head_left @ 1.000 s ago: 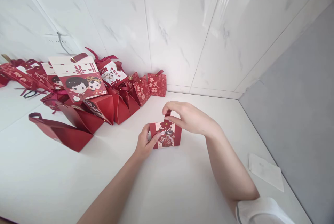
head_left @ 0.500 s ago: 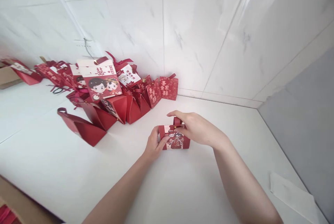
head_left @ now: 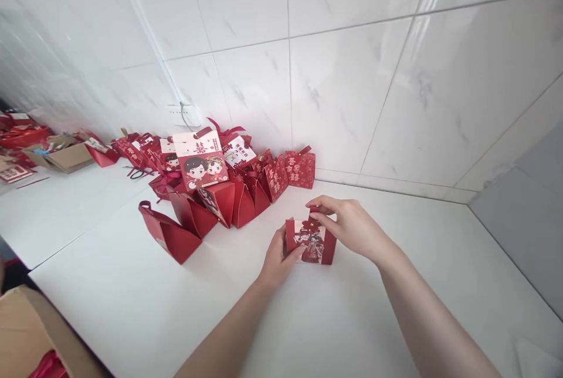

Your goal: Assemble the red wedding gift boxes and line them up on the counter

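Observation:
A small red gift box with a printed couple on its front stands upright on the white table. My left hand grips its left side, thumb across the front and the other fingers behind. At the top edge my right hand pinches the dark red ribbon loop between thumb and fingers. A small gold-coloured dot shows just under the loop. The box's back is hidden from me.
Several red gift boxes crowd together along the tiled wall. Scissors lie beside them. A cardboard tray stands farther left. At the lower left is a cardboard box with red ribbon inside. A wall socket is behind.
My view has shifted left and up, so more of the left side shows. My right fingers have closed on the ribbon loop; the left hand still grips the box.

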The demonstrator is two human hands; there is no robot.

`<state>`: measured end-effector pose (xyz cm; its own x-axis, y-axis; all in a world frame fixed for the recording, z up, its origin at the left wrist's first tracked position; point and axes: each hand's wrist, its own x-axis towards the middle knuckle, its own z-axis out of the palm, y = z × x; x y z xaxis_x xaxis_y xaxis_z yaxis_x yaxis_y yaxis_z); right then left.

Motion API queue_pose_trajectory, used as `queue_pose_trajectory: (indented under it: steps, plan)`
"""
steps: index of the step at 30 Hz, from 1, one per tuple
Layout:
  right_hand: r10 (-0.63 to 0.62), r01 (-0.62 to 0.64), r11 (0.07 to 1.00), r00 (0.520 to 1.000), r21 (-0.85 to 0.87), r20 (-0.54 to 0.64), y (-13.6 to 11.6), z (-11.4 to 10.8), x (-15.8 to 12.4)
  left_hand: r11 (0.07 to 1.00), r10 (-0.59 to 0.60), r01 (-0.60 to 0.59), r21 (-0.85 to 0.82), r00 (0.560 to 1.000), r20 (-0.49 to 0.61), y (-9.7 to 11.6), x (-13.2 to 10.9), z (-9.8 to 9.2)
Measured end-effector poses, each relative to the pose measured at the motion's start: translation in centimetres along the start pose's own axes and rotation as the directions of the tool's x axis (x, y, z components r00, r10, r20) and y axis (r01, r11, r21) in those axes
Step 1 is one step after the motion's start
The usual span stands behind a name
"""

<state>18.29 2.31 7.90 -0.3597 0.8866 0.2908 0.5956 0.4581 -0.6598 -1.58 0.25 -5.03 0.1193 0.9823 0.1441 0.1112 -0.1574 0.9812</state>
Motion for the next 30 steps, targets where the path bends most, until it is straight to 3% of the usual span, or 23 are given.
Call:
queue_pose_trajectory:
  steps: [4,6,8,10,13,16,20,22,25,28,30]
  plan:
    - [-0.008,0.014,0.998,0.995,0.059,-0.103,0.7,0.3,0.5,1.0,0.001,-0.003,0.02,0.995,0.097,0.2,0.2,-0.1]
    - [-0.014,0.034,0.991,0.987,0.126,-0.16,0.7,0.2,0.6,1.0,0.003,-0.004,0.011,0.996,0.084,0.2,0.3,-0.1]
    - [-0.008,0.057,0.982,0.964,0.178,-0.266,0.3,-0.4,0.4,0.999,-0.008,0.007,-0.035,1.0,-0.018,0.2,0.6,-0.3]
    - [0.018,0.059,0.978,0.933,0.202,-0.36,-0.1,-1.4,-0.2,0.998,-0.008,-0.005,-0.069,0.981,-0.192,0.2,1.0,-0.9]
    - [0.049,0.035,0.975,0.931,0.221,-0.362,-0.4,-3.2,-1.2,0.996,0.05,-0.072,-0.043,0.92,-0.39,0.2,1.9,-2.3]
    - [0.06,-0.001,0.972,0.968,0.235,-0.243,0.2,-3.7,-1.6,0.996,0.063,-0.084,-0.04,0.924,-0.378,0.1,2.7,-3.7]
    - [0.086,-0.097,0.962,0.995,0.255,0.055,2.1,-0.8,-1.3,0.997,0.07,-0.079,-0.024,0.963,-0.262,-0.2,3.5,-4.4]
    - [0.123,-0.165,0.96,0.974,0.227,0.191,3.1,1.5,-1.2,0.984,0.177,-0.176,0.026,0.95,-0.258,-0.2,3.9,-4.4]
    - [0.115,-0.209,0.954,0.918,0.214,0.38,4.0,4.1,-1.7,0.952,0.304,-0.279,0.124,0.892,-0.333,0.8,4.1,-4.5]
    - [0.047,-0.199,0.946,0.865,0.255,0.5,4.0,4.6,-2.4,0.948,0.314,-0.271,0.168,0.881,-0.353,3.3,3.9,-4.9]
    - [0.067,-0.22,0.943,0.859,0.249,0.508,3.6,4.1,-2.6,0.942,0.319,-0.269,0.198,0.9,-0.295,5.6,3.7,-5.5]
